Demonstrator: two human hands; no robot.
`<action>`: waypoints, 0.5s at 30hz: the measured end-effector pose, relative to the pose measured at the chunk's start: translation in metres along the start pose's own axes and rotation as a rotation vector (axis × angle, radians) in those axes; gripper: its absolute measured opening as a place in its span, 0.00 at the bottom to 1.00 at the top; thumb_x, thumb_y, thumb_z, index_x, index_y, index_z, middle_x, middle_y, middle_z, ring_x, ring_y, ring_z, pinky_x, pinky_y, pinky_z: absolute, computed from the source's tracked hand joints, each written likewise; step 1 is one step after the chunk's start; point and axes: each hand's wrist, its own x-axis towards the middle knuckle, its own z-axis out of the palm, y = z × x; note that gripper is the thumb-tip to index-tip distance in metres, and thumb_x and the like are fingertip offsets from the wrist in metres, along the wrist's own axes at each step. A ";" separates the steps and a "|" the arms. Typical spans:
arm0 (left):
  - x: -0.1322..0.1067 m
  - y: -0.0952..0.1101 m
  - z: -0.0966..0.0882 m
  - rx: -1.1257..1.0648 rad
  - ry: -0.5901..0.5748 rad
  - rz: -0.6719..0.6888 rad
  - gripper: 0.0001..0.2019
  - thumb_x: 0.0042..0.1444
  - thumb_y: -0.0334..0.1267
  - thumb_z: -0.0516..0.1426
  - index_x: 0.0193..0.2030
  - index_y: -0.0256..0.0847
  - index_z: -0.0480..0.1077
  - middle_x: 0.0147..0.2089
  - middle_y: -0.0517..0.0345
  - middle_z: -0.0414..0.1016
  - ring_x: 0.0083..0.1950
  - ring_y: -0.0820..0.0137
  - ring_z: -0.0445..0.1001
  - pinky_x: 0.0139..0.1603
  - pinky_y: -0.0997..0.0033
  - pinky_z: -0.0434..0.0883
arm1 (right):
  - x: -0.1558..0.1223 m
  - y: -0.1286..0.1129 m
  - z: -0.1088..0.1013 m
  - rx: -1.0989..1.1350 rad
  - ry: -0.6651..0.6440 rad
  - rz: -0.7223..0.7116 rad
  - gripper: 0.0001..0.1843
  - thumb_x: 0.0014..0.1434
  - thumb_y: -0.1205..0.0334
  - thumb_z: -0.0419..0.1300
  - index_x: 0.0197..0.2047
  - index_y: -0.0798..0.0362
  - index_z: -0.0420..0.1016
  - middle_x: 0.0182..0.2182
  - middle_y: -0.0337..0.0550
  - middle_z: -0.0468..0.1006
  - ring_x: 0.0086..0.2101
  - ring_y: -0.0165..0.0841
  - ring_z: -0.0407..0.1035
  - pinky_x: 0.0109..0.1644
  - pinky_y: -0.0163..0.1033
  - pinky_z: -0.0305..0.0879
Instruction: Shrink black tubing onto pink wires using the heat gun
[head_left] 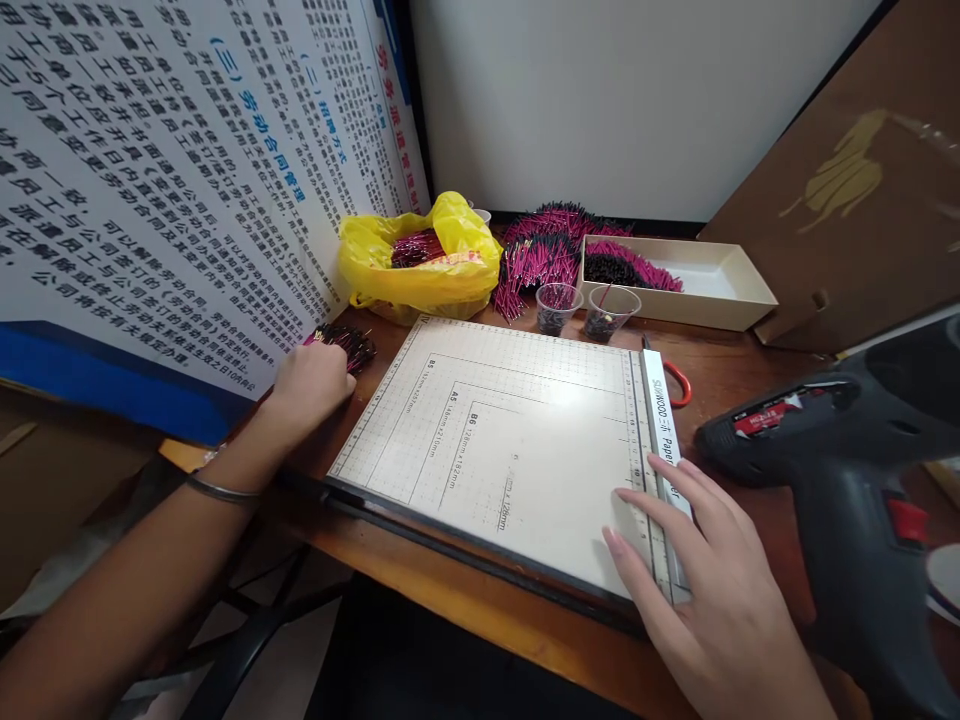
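Note:
My left hand (311,385) is at the left end of the table, its fingers curled at a small pile of thin pink and black sticks (352,345). Its fingertips are hidden, so what they hold cannot be made out. My right hand (716,580) is open, fingers spread over the right side of a paper cutter (555,440), by its ruler strip. The white cutting board, printed with size outlines, lies flat between my hands. No stick shows on it.
Behind the cutter stand a yellow plastic bag (420,280) of sticks, a heap of pink and black sticks (536,265), two clear cups (555,310) and a cardboard box (675,300). Red-handled scissors (681,385) and a dark power drill (840,450) lie right. A printed board (187,180) borders the left.

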 end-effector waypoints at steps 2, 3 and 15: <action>0.001 -0.007 -0.003 -0.028 -0.006 0.003 0.16 0.57 0.37 0.55 0.44 0.31 0.81 0.44 0.32 0.82 0.48 0.45 0.80 0.44 0.60 0.72 | -0.001 0.000 0.000 0.000 -0.002 0.000 0.15 0.71 0.54 0.52 0.52 0.54 0.70 0.58 0.55 0.69 0.62 0.47 0.61 0.62 0.51 0.62; 0.002 -0.010 -0.006 -0.044 -0.014 0.007 0.16 0.58 0.38 0.55 0.43 0.33 0.82 0.43 0.35 0.82 0.48 0.46 0.80 0.44 0.61 0.72 | -0.001 0.000 0.000 -0.002 -0.002 -0.004 0.15 0.70 0.53 0.52 0.52 0.54 0.70 0.58 0.55 0.69 0.62 0.47 0.61 0.62 0.52 0.62; -0.001 -0.025 -0.012 -0.206 0.014 -0.015 0.18 0.61 0.41 0.55 0.49 0.37 0.83 0.47 0.43 0.84 0.51 0.49 0.79 0.49 0.61 0.71 | 0.000 0.000 0.000 -0.014 -0.011 -0.004 0.15 0.70 0.54 0.52 0.52 0.54 0.70 0.58 0.55 0.69 0.62 0.48 0.62 0.61 0.53 0.64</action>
